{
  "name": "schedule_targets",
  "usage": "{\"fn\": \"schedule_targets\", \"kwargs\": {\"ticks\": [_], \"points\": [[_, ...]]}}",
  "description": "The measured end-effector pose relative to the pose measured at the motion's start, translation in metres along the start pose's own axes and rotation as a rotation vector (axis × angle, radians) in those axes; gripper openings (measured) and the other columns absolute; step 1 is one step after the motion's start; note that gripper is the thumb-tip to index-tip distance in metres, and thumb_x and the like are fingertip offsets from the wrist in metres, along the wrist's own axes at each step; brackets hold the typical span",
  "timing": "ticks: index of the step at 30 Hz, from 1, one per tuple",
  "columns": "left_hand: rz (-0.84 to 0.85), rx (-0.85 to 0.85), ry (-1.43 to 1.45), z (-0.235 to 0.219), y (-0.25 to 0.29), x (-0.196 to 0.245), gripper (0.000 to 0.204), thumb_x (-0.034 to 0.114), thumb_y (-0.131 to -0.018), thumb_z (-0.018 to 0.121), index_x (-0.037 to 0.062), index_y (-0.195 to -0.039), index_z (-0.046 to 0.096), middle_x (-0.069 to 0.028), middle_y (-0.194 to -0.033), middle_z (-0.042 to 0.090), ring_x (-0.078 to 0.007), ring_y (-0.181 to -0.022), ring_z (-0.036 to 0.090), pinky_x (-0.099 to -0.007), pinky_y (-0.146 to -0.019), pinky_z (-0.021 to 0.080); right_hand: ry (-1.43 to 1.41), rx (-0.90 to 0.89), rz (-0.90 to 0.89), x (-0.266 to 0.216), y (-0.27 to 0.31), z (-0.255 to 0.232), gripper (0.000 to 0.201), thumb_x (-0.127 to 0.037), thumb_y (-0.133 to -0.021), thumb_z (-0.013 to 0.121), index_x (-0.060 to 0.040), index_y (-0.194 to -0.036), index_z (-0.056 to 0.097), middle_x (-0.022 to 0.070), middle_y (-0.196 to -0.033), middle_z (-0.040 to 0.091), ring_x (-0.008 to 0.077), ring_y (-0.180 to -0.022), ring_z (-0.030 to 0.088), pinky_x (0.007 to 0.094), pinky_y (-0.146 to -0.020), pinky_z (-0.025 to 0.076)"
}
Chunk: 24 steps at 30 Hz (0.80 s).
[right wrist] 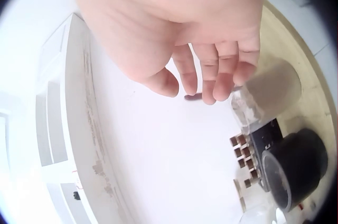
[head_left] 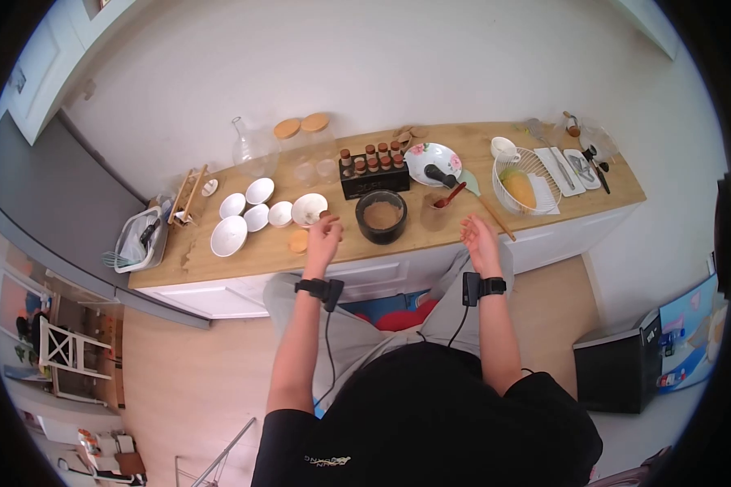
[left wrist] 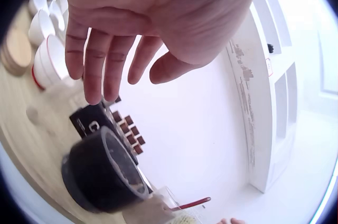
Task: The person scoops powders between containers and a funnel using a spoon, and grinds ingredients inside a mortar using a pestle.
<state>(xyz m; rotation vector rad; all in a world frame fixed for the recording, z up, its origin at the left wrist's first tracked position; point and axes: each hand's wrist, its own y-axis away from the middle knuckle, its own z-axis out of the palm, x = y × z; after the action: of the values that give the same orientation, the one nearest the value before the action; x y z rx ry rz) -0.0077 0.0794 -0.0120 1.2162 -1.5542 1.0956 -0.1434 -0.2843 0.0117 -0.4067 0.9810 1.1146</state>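
Both of my hands hang over the counter's front edge with loosely bent fingers and nothing in them. My left hand (head_left: 323, 239) is near a round wooden lid (head_left: 298, 241) and a white bowl (head_left: 307, 204); its palm and fingers show bare in the left wrist view. To the right, my right hand (head_left: 481, 239) is close to a clear jar (head_left: 434, 217) of brown contents with a red spoon (head_left: 451, 194) standing in it. Between the hands sits a black mortar (head_left: 364, 230) with brown powder (head_left: 383, 214) inside. A black pestle (head_left: 439, 174) lies on a floral plate (head_left: 421, 155).
Behind the mortar stands a black rack (head_left: 374, 183) of cork-topped bottles. Several white bowls (head_left: 229, 235) are grouped at left, near a plastic bin (head_left: 156, 258). At right are a wire basket (head_left: 550, 180) with a yellow fruit (head_left: 518, 188), a wooden stick (head_left: 498, 221) and utensils on white trays (head_left: 573, 189).
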Motion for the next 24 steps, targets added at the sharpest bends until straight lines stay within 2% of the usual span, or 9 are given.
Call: {"fn": "schedule_targets", "kwargs": {"ticks": [2, 4, 5, 7, 8, 11, 18, 22, 24], "points": [[0.004, 0.032, 0.012, -0.031, 0.003, 0.029, 0.034, 0.018, -0.090, 0.061, -0.0030, -0.116, 0.064, -0.0158, -0.093, 0.071, -0.0154, -0.077, 0.066, -0.0289, -0.066, 0.052, -0.014, -0.033, -0.026, -0.004, 0.007, 0.018, 0.021, -0.022, -0.095, 0.061, -0.0068, -0.109, 0.059, 0.0062, -0.095, 0.065, 0.0122, -0.077, 0.059, 0.0262, -0.067, 0.047], [0.097, 0.213, -0.392, -0.054, 0.001, 0.055, 0.027, 0.021, -0.086, 0.063, 0.0001, -0.102, 0.070, -0.0163, -0.082, 0.071, -0.0206, -0.073, 0.069, -0.0337, -0.063, 0.054, -0.024, -0.065, -0.058, -0.014, 0.014, 0.041, 0.019, -0.021, -0.095, 0.060, -0.0063, -0.107, 0.060, 0.0053, -0.093, 0.065, 0.0115, -0.076, 0.059, 0.0254, -0.067, 0.046], [0.096, 0.215, -0.397, -0.060, -0.006, 0.056, 0.027, 0.021, -0.086, 0.063, 0.0001, -0.102, 0.070, -0.0163, -0.082, 0.071, -0.0206, -0.073, 0.069, -0.0337, -0.063, 0.054, 0.049, -0.116, -0.106, -0.020, 0.019, 0.054, 0.018, -0.020, -0.095, 0.060, -0.0060, -0.106, 0.061, 0.0042, -0.091, 0.066, 0.0106, -0.075, 0.059, 0.0247, -0.067, 0.046], [0.055, 0.329, -0.641, -0.069, -0.019, 0.054, 0.027, 0.026, -0.082, 0.064, 0.0035, -0.095, 0.073, -0.0175, -0.077, 0.071, -0.0291, -0.075, 0.070, -0.0391, -0.068, 0.055, 0.120, -0.167, -0.149, -0.023, 0.029, 0.072, 0.016, -0.019, -0.095, 0.060, -0.0057, -0.104, 0.062, 0.0031, -0.089, 0.066, 0.0097, -0.075, 0.058, 0.0241, -0.067, 0.046], [-0.045, 0.307, -0.679, -0.071, -0.024, 0.052, 0.033, 0.032, -0.080, 0.065, 0.0070, -0.098, 0.073, -0.0187, -0.087, 0.071, -0.0354, -0.085, 0.069, -0.0424, -0.075, 0.055, 0.224, -0.171, -0.222, -0.023, 0.033, 0.080, 0.015, -0.018, -0.095, 0.061, -0.0049, -0.103, 0.063, 0.0015, -0.086, 0.065, 0.0079, -0.074, 0.057, 0.0231, -0.067, 0.045], [-0.056, 0.303, -0.849, -0.066, -0.047, 0.018, 0.037, 0.034, -0.077, 0.067, 0.0060, -0.101, 0.073, -0.0203, -0.091, 0.071, -0.0361, -0.087, 0.068, -0.0439, -0.079, 0.055, 0.399, -0.214, -0.352, -0.014, 0.033, 0.086, 0.012, -0.015, -0.095, 0.061, -0.0036, -0.099, 0.063, -0.0016, -0.082, 0.062, 0.0047, -0.073, 0.053, 0.0213, -0.067, 0.043], [-0.216, 0.213, -0.989, -0.055, -0.077, -0.010, 0.034, 0.035, -0.074, 0.067, 0.0081, -0.093, 0.075, -0.0180, -0.091, 0.072, -0.0348, -0.087, 0.069, -0.0435, -0.080, 0.055, 0.597, -0.259, -0.429, -0.016, 0.050, 0.091, 0.011, -0.011, -0.092, 0.063, -0.0003, -0.092, 0.063, -0.0044, -0.077, 0.057, 0.0033, -0.070, 0.049, 0.0207, -0.065, 0.040], [-0.182, 0.229, -1.041, -0.057, -0.081, -0.016, 0.031, 0.032, -0.075, 0.066, 0.0072, -0.089, 0.075, -0.0187, -0.089, 0.071, -0.0354, -0.084, 0.069, -0.0443, -0.077, 0.055, 0.606, -0.264, -0.397, -0.011, 0.050, 0.092, 0.012, -0.011, -0.092, 0.063, 0.0007, -0.092, 0.064, -0.0038, -0.075, 0.057, 0.0038, -0.070, 0.048, 0.0209, -0.065, 0.040], [-0.101, 0.344, -0.946, -0.059, -0.076, -0.006, 0.027, 0.027, -0.077, 0.064, 0.0016, -0.084, 0.072, -0.0219, -0.082, 0.069, -0.0381, -0.079, 0.068, -0.0464, -0.074, 0.055, 0.608, -0.276, -0.409, -0.010, 0.050, 0.094, 0.012, -0.011, -0.092, 0.063, 0.0008, -0.092, 0.064, -0.0039, -0.075, 0.057, 0.0038, -0.070, 0.048, 0.0208, -0.065, 0.040]]}}
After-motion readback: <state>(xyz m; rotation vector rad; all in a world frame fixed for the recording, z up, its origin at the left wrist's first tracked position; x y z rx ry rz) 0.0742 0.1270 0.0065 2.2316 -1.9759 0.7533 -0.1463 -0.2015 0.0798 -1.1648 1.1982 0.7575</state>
